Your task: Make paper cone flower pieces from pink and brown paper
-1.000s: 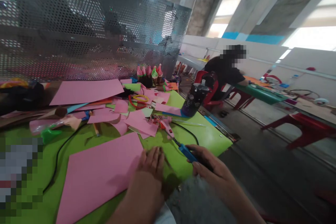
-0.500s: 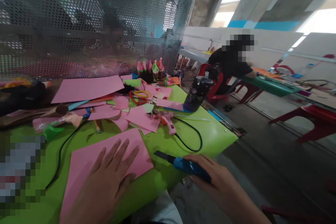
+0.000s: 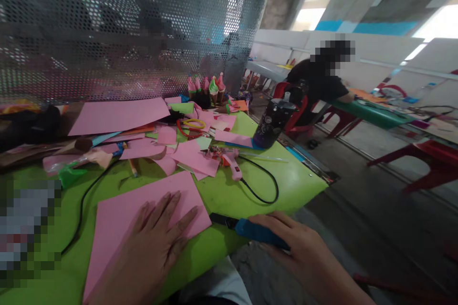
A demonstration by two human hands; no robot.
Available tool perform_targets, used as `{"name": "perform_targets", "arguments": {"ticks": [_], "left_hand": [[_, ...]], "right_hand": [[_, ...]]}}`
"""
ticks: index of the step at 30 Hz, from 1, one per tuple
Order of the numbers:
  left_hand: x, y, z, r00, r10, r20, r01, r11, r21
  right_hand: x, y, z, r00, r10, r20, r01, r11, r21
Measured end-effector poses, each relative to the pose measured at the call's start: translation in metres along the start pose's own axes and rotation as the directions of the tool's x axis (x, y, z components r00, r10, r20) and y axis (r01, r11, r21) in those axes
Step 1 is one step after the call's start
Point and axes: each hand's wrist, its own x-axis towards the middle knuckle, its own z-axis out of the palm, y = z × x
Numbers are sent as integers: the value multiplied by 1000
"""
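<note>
My left hand point(image 3: 153, 238) lies flat with its fingers stretched over a sheet of pink paper point(image 3: 121, 205) on the green table. In my right hand point(image 3: 286, 236), closed round its blue handle, is a utility knife point(image 3: 246, 229) with a dark blade pointing left. The blade's tip meets or nearly meets the sheet's right corner; I cannot tell if they touch. Beyond the sheet rests a pink glue gun point(image 3: 232, 166) with a black cord, beside loose pink paper scraps point(image 3: 195, 155).
A dark tumbler point(image 3: 272, 124) stands near the table's right edge. Toward the perforated metal panel point(image 3: 118, 52) lie a larger pink sheet point(image 3: 119, 115), red and yellow-handled scissors point(image 3: 193, 125) and several paper ice-cream cones point(image 3: 213, 86). A seated person point(image 3: 318, 76) works at another table.
The knife's blade has come down closer to the pink sheet's right corner. My left hand has stayed spread on the paper, its fingers slightly shifted. The view has tilted a little.
</note>
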Motion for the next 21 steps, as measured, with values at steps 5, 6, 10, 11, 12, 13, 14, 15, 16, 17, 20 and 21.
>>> {"name": "perform_targets", "arguments": {"ticks": [5,6,10,11,12,13,14,15,16,17,20,21], "left_hand": [[0,0,0,1000,4,7,-4,1000,-14],[0,0,0,1000,7,7,-6,1000,-16],[1,0,-2,999,29,15,-29,1000,-1],[1,0,-2,999,33,24,-33,999,2],[1,0,-3,999,34,31,-34,999,5],[1,0,-4,999,35,38,-35,999,6],[1,0,-4,998,37,45,-37,999,4],[1,0,-5,998,40,50,-40,999,1],[1,0,-5,998,44,52,-44,999,-2],[1,0,-5,997,47,54,-46,999,-4],[1,0,-5,997,53,55,-53,999,-5],[1,0,-5,997,56,55,-56,998,-4]], "right_hand": [[0,2,-1,1000,-4,29,4,1000,-11],[0,3,-2,1000,-9,28,10,1000,-21],[0,5,-2,999,-52,1,52,997,-56],[1,6,-2,998,-60,-8,60,996,-62],[1,7,-1,998,-67,-14,66,996,-64],[1,7,-1,997,-74,-20,73,995,-64],[2,8,-1,997,-80,-23,79,995,-62],[2,9,-1,996,-84,-26,83,995,-61],[3,10,-1,996,-89,-27,87,994,-58],[3,11,-1,995,-94,-25,92,994,-54],[4,12,-1,994,-108,-28,107,993,-46],[5,13,-1,993,-116,-33,115,992,-45]]}}
